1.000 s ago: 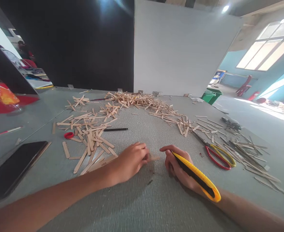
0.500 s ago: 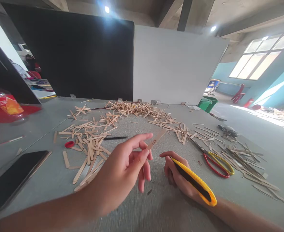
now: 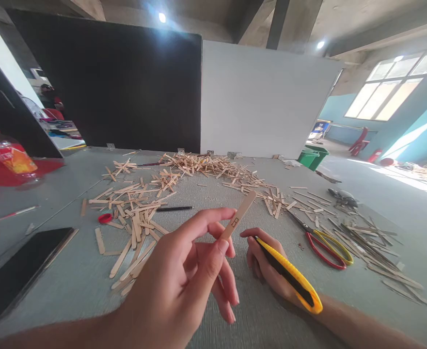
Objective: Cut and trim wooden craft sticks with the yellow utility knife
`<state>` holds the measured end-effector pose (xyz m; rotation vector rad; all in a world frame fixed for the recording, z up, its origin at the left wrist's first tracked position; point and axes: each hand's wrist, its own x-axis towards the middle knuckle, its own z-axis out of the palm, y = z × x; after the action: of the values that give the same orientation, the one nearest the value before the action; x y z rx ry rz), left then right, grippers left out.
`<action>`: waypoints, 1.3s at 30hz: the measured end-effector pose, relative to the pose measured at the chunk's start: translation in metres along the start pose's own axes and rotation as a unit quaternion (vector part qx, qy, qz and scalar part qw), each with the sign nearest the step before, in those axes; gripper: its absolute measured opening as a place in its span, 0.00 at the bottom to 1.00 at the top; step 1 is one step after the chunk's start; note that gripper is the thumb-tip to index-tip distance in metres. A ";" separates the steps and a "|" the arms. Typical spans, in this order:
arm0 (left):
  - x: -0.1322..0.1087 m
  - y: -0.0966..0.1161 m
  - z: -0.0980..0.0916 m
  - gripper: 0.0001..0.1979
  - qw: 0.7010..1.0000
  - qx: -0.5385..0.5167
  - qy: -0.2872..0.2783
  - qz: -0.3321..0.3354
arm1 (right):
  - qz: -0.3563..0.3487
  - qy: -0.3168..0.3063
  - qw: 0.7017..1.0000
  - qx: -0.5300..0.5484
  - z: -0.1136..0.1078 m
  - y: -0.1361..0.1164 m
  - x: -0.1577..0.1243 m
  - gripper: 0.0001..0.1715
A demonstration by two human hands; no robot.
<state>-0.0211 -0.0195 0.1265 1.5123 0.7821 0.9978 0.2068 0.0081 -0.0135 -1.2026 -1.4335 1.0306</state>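
Note:
Between the thumb and fingers of my left hand (image 3: 187, 266) is a flat wooden craft stick (image 3: 243, 212), tilted up to the right. A small dark outlined mark shows on its face. My right hand (image 3: 269, 269) is closed around a yellow and black utility knife (image 3: 289, 274) and rests low over the table to the right. The knife's rear end points toward me; its blade end is hidden by the hand. Loose craft sticks (image 3: 202, 165) lie heaped beyond both hands, and another scatter of sticks (image 3: 138, 223) is left of my left hand.
Scissors (image 3: 327, 247) with red and yellow handles lie at right beside thin strips (image 3: 391, 266). A phone (image 3: 24, 266), a red ring (image 3: 105, 218) and a black pen (image 3: 175, 209) are on the left. Black (image 3: 136, 92) and white (image 3: 264, 97) panels stand behind.
My left hand has come closer and turned, raising the craft stick more upright so its marked face shows more. My right hand with the utility knife has barely moved.

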 end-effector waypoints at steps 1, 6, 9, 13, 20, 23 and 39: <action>0.000 0.000 0.001 0.15 1.000 0.006 0.004 -0.001 | 0.003 0.000 1.000 0.001 0.000 0.000 0.000 0.24; -0.002 0.002 0.002 0.17 0.999 0.031 0.011 0.002 | 0.005 0.000 1.000 -0.005 0.001 -0.005 0.000 0.24; -0.001 0.001 0.001 0.18 0.999 0.030 0.008 -0.009 | 0.001 -0.001 1.000 0.009 0.002 -0.006 -0.001 0.27; 0.009 -0.023 0.003 0.24 0.996 0.027 0.002 -0.083 | 0.033 -0.008 0.996 0.081 -0.002 -0.002 0.000 0.36; 0.026 -0.088 0.006 0.31 0.940 0.109 -0.140 -0.290 | 0.051 0.029 0.998 -0.008 -0.006 -0.003 0.001 0.28; 0.028 -0.088 0.000 0.44 0.905 0.174 -0.213 -0.325 | 0.044 0.016 0.999 0.010 -0.006 -0.003 0.001 0.21; 0.055 -0.133 -0.019 0.27 0.873 0.429 -0.214 0.094 | -0.080 -0.073 0.978 -0.178 -0.013 -0.005 0.001 0.19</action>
<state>-0.0094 0.0601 0.0057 2.5089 0.7984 0.3869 0.2184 0.0080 -0.0060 -1.2560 -1.8555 0.7839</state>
